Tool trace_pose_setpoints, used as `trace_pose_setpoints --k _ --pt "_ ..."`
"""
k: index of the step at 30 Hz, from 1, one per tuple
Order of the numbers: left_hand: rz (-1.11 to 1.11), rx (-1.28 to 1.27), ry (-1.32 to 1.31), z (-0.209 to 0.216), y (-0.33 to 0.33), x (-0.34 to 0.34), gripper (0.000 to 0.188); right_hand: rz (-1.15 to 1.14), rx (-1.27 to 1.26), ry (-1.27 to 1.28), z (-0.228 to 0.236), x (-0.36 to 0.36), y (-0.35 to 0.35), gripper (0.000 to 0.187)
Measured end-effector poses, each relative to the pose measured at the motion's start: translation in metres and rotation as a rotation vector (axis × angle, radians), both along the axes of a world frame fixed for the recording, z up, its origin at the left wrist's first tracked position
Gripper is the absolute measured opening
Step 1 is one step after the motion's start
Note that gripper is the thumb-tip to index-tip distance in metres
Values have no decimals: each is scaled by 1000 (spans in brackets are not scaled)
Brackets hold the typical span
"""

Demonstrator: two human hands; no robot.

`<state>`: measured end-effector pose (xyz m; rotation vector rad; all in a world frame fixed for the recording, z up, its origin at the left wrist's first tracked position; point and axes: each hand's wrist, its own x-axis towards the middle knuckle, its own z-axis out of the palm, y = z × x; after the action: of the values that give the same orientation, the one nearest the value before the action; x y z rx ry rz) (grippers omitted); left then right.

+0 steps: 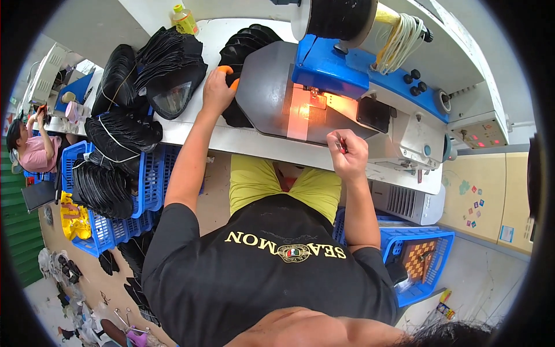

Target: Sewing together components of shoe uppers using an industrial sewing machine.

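We see the left hand (217, 89) stretched out over the tabletop (254, 144), its grip closed around a small orange object (226, 72) at the edge of a fanned stack of black pieces (245, 43) lying just left of the machine's grey plate (269, 92). The right hand (346, 155) hovers at the near edge of the tabletop, its grip pinched narrow on a thin red tool (342, 144).

We judge this to be a pickup step: the left hand is at the stack while the lit orange zone (309, 107) under the blue machine head (329, 66) shows no piece in it. Any move from stack to plate calls for lifting one piece without dragging its neighbours.

Around us, more bundles of black pieces (124, 130) crowd the left end of the tabletop and spill into blue crates (147, 179). A yellow bottle (184, 20) stands at the far edge. Another blue crate (425, 260) sits by the right knee. A person in pink (34, 147) works well apart on the left. The blue head overhangs the plate, leaving little room beneath.
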<state>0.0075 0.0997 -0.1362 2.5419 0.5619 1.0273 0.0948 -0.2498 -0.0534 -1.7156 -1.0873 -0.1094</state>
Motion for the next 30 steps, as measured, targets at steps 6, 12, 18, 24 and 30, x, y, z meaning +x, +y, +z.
trace_pose_setpoints --k 6,12,18,24,30 --pt "-264 -375 115 26 19 -43 26 21 0 38 2 0 0 8" --pt "-357 -524 -537 154 0 -124 19 7 -44 80 8 1 1 8" --pt "-35 258 -445 119 -71 -33 41 -56 -94 161 14 -2 3 11" --pt "48 603 -329 86 -112 -27 38 3 -136 159 29 -5 1 16" --pt "-671 272 243 110 -114 -21 27 -47 -202 210 36 -4 7 32"
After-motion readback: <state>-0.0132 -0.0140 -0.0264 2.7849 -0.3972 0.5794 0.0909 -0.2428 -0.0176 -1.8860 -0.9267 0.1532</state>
